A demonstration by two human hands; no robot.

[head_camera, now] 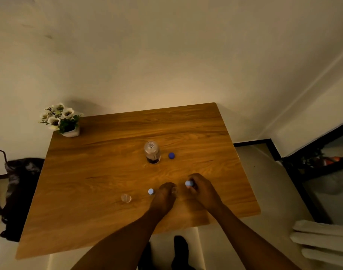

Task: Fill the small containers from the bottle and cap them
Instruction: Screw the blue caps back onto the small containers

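Note:
An uncapped clear bottle (152, 152) stands mid-table, its dark blue cap (171, 155) lying just to its right. My right hand (201, 189) is closed around a small container topped by a pale blue cap (189, 183). My left hand (165, 193) rests on the table with its fingers curled around a small clear container (174, 190), mostly hidden. Another small container with a pale blue cap (151, 191) stands just left of that hand. An open clear container (125, 198) lies further left.
The wooden table (108, 162) is pushed against a wall. A white pot of artificial flowers (62, 119) stands on its far left corner. A dark bag (20, 191) sits on the floor to the left. White folded cloth (322, 240) lies at the lower right.

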